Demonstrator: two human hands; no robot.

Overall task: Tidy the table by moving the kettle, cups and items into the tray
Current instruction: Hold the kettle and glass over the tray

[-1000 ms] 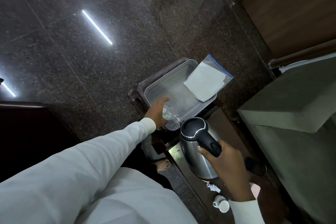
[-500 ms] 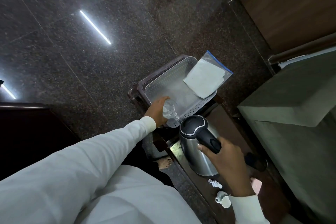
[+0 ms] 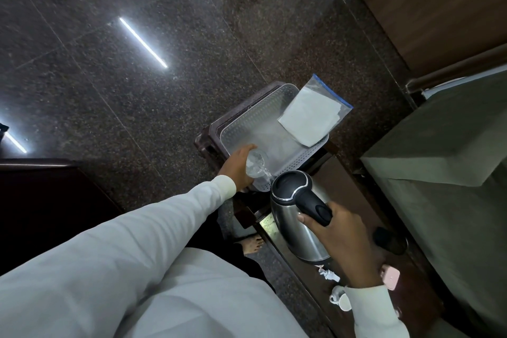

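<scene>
- Two white sleeves lowest in view, one per arm.
- White cup [image 3: 341, 301] on its side near the desk [image 3: 356, 173] edge, beside the right wrist; crumpled wrapper [image 3: 330, 275] just past it, pink item [image 3: 390, 278] on the other side of the wrist.
- Right hand [image 3: 344, 239] curled round the black handle of the steel kettle [image 3: 296, 217], which is tilted, lid shut; can't tell if its base touches the desk.
- Left hand [image 3: 239, 166] grips a clear glass [image 3: 256, 163] at the near corner of the tray [image 3: 247, 123].
- Tray is white, perforated, sits on a dark stool beyond the desk end.
- Clear zip bag [image 3: 312, 115] with a white sheet inside leans on the tray's far right rim.
</scene>
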